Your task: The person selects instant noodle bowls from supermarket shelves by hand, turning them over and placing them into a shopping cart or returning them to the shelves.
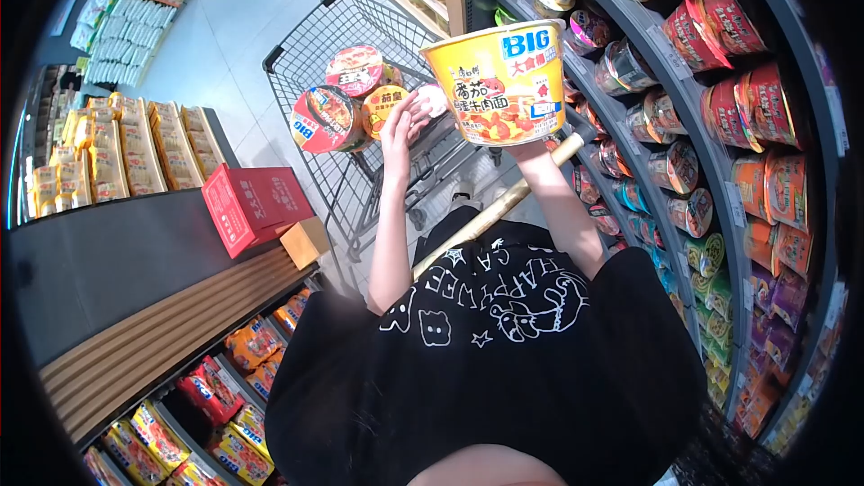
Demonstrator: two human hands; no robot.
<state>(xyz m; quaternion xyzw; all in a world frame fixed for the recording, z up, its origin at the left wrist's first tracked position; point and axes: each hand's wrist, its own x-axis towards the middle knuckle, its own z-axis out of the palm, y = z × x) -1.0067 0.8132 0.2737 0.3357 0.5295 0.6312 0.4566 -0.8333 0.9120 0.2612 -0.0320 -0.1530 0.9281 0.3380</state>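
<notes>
A large yellow instant noodle tub (497, 85) with "BIG" on its label is held up by my right hand (528, 151), which grips it from below; the tub hides most of those fingers. To its left, my left hand (405, 130) is open with its fingers stretched out, in front of a small yellow noodle tub (387, 103) in the wire shopping cart (310, 31). Beside that tub are a red and blue noodle tub (324, 120) and a pinkish-red one (354, 70). The cart's pale handle bar (486, 216) crosses below my forearms.
On the right, a tall curved-looking shelf (661, 45) holds rows of noodle tubs. To the left, a red box (256, 207) and yellow packs (108, 148) sit on a lower display. Grey floor (238, 0) stretches beyond the cart.
</notes>
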